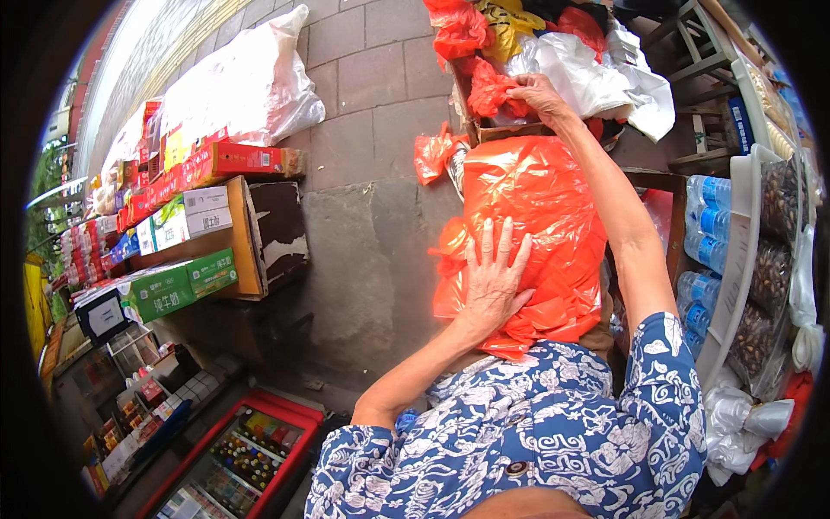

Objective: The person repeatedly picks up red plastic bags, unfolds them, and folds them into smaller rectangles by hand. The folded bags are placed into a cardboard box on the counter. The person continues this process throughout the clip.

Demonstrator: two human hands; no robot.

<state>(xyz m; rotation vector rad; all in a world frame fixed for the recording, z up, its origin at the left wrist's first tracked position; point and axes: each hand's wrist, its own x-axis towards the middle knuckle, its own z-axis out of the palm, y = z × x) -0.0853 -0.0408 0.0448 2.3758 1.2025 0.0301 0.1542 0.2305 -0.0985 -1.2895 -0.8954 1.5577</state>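
Observation:
Across my lap lies a spread of red plastic bags, smooth at the far end and wrinkled near my shirt. My left hand rests palm down on them with its fingers apart. Farther out, my right hand pinches a crumpled red plastic bag at the near side of a cardboard box. That box is heaped with crumpled bags, among them a yellow plastic bag and white plastic bags. A small red bag hangs or lies left of the box; its support is hard to see.
On my left, a wooden stand carries green milk cartons and red boxes. A red-framed glass-topped cooler stands lower left. Water bottles and a white plastic tray crowd my right. Paving runs ahead.

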